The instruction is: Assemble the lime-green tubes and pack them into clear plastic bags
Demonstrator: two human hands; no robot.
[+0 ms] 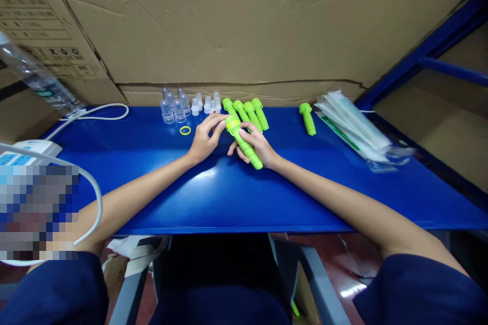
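My right hand is wrapped round the ridged grip of a green torch-shaped plastic body, which slants with its wide head up and to the left. A yellow ring sits around that head. The thumb and fingers of my left hand pinch at the head's left edge. On the table left of that hand lies a loose yellow ring. Behind it stand several clear plastic caps and several smaller white-based clear pieces. More green torch-shaped bodies lie just behind my hands.
Another green body lies apart at the right, beside plastic-wrapped packets. A plastic bottle leans at the far left, near a white power strip and its cable. Cardboard walls the back of the blue table.
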